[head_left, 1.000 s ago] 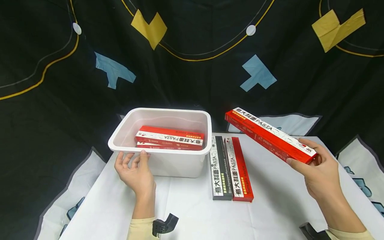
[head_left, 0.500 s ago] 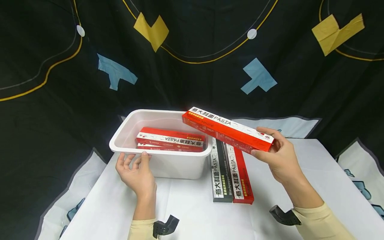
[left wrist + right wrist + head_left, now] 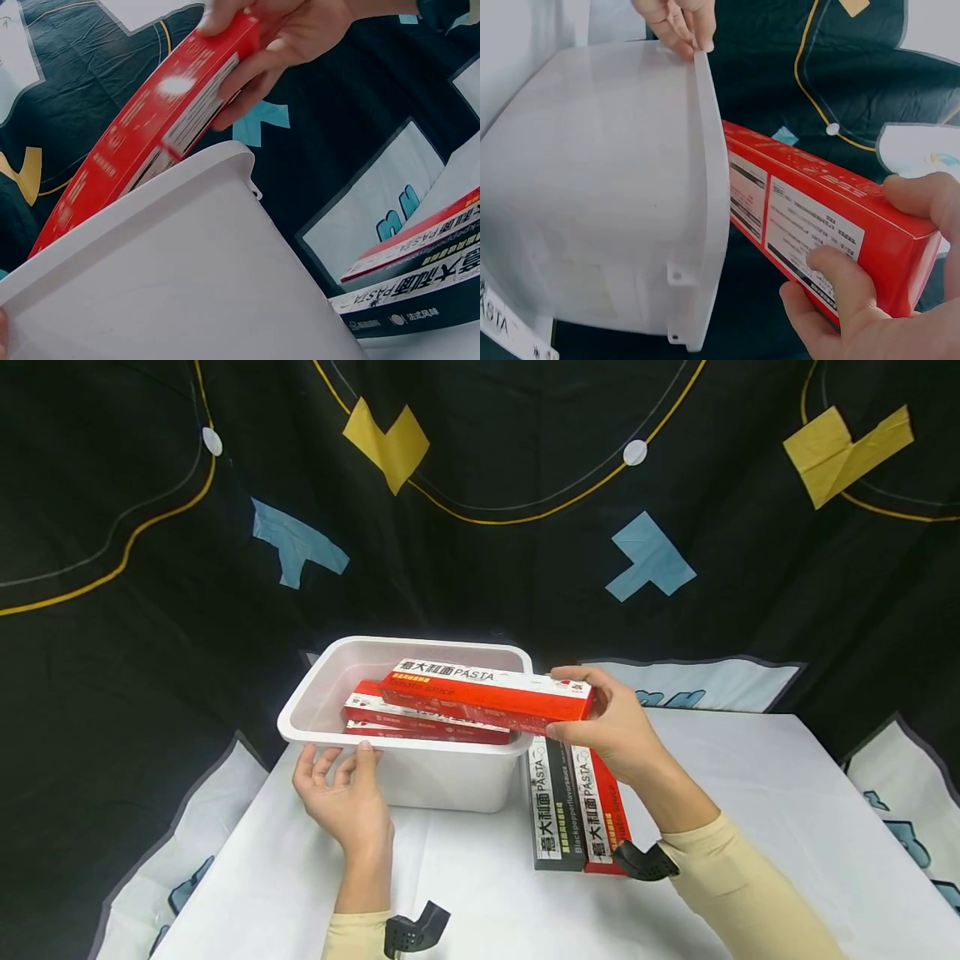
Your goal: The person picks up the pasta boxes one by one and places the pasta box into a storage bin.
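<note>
Gripping the red pasta box (image 3: 480, 697) near one end, right hand (image 3: 611, 718) holds it partly over the white bin (image 3: 450, 781), which left hand (image 3: 341, 793) pinches; overhang suggests shifting box left before lowering

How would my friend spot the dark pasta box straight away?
Look at the white table and find the white tub. Just to its right in the head view lies the dark pasta box, beside a red box. It's the only dark one.
</note>
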The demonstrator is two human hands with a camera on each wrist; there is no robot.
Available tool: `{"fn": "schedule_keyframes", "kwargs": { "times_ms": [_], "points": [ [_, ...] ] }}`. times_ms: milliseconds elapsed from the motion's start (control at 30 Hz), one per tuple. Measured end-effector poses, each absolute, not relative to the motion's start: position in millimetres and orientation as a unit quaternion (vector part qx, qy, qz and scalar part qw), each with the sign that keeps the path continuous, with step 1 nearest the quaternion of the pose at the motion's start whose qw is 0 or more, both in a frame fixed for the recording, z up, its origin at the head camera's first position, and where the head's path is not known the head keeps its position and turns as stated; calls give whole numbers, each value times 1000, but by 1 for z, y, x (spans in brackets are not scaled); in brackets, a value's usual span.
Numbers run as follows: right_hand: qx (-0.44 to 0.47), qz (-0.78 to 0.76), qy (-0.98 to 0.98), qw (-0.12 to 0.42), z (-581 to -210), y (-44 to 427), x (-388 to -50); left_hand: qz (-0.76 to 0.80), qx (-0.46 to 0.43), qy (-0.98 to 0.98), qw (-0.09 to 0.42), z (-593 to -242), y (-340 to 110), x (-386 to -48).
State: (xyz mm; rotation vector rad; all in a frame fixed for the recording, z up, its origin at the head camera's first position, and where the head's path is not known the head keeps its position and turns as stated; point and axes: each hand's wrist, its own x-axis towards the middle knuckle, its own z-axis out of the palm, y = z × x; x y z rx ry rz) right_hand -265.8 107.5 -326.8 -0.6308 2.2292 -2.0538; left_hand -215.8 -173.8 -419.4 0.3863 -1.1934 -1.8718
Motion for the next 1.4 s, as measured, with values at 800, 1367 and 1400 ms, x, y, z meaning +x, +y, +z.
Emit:
{"fn": "schedule_keyframes", "kwargs": {
  "times_ms": [800, 1367, 1400],
  "points": [
    [-193, -523, 824, 98, -337, 27, -304, -749, 165, -486, 418, -419, -171, -214],
    [-246, -495, 822, 137, -340, 8, -317, -753, 155, -475, 427, -419, -172, -215],
    [-245, -492, 824, 138, -340, 8, -318, -753, 153, -477, 428, -418, -172, -215]
  ]
}}
